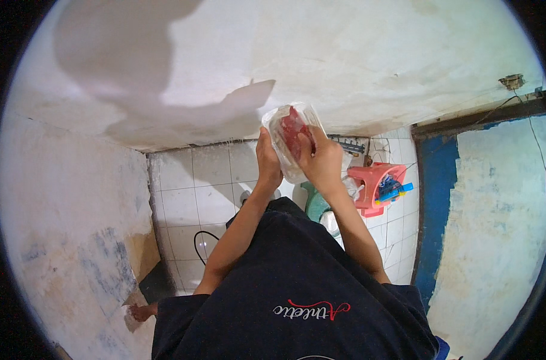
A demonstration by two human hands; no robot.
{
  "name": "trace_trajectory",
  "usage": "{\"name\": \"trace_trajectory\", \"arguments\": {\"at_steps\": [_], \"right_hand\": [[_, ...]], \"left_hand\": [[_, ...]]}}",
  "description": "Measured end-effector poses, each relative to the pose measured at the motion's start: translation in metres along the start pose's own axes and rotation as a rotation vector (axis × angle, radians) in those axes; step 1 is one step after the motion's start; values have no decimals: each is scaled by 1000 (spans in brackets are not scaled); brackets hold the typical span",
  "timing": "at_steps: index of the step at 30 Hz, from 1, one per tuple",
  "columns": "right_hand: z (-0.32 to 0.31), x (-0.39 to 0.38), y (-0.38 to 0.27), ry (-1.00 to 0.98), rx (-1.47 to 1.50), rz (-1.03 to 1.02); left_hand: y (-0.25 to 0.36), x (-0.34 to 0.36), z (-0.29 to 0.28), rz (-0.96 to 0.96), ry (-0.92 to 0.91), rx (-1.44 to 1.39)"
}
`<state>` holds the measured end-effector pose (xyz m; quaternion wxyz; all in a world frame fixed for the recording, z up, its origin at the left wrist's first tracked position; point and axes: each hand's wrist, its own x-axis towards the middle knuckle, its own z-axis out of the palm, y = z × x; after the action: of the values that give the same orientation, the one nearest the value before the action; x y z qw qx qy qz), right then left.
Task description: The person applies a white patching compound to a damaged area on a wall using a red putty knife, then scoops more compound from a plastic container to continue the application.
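Observation:
Up near the wall, my left hand (268, 161) grips the side of a shallow whitish plastic tub (313, 115) smeared with pale paste. My right hand (322, 161) is over the tub, its fingers closed on a flat red scraper (291, 127). The scraper lies inside the tub, its face partly coated with paste. My right fingers hide its near end, and how much paste is beneath it cannot be made out.
A patchy, pale wall (225, 54) rises just ahead. On the white tiled floor (213, 168) a pink plastic stool (375, 174) holds a blue-handled tool (396, 193). Beside it is a green object (316, 204). A black cable (196, 240) curves at left; blue paint (438, 180) edges the right wall.

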<state>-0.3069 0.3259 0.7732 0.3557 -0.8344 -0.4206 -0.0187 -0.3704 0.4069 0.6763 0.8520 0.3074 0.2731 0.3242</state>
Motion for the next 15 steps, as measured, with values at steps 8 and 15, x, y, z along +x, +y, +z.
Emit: {"name": "trace_trajectory", "arguments": {"at_steps": [8,15], "right_hand": [[-2,-15,-10,-102,-30,22],[2,-8,-9,-107,-47,19]], "left_hand": [[5,-6,10,-220,-73,-302],[-1,-2,6,-242,-77,-311]]}}
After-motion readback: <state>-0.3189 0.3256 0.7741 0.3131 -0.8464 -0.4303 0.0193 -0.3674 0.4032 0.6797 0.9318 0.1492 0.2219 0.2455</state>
